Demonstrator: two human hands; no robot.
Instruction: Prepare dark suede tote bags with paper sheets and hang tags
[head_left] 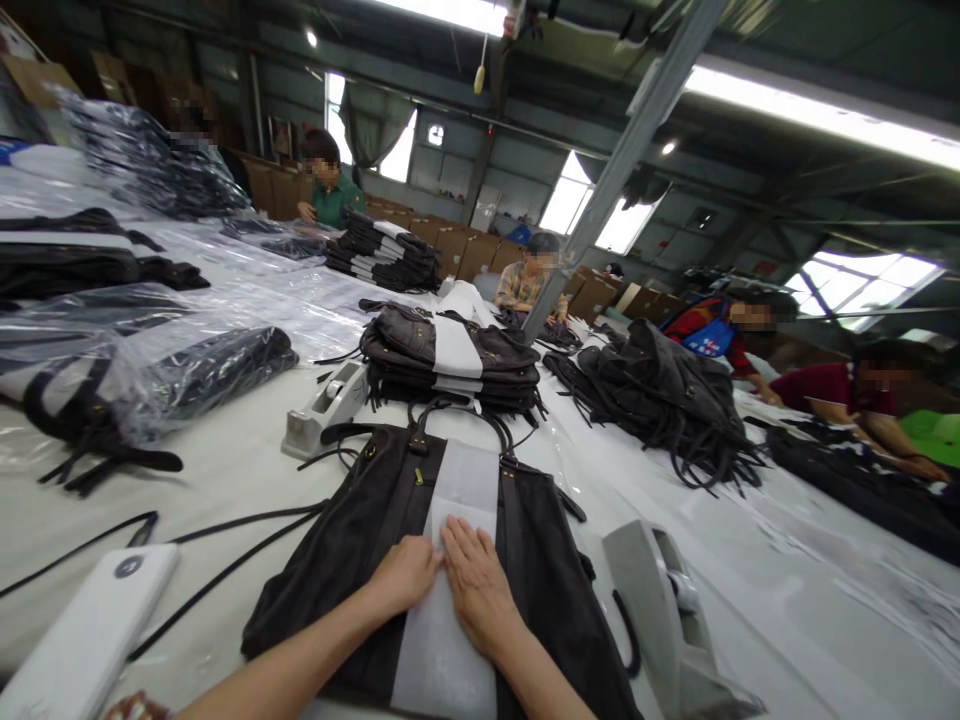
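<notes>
A dark handbag (547, 560) with two handles and a yellow zip pull lies flat before me. A white wrapping strip (461, 480) runs down its middle. My right hand (476, 580) rests flat on this strip, its fingers stretched out. Close beside it, my left hand (406, 572) is closed, with curled fingertips at the strip's left edge; the strip's edge there is partly hidden by the fingers. To the right of the bag stands a grey tape dispenser (652, 600). Another tape dispenser (322, 410) is beyond the bag's upper left corner.
Behind the bag is a stack of strip-wrapped bags (457, 365). More dark bags (660, 400) are heaped at right. Plastic-wrapped bags (202, 380) lie at left, near a white power bank (97, 630) with a cable. A slanted metal post (622, 150) rises beyond. Several co-workers stand around the table.
</notes>
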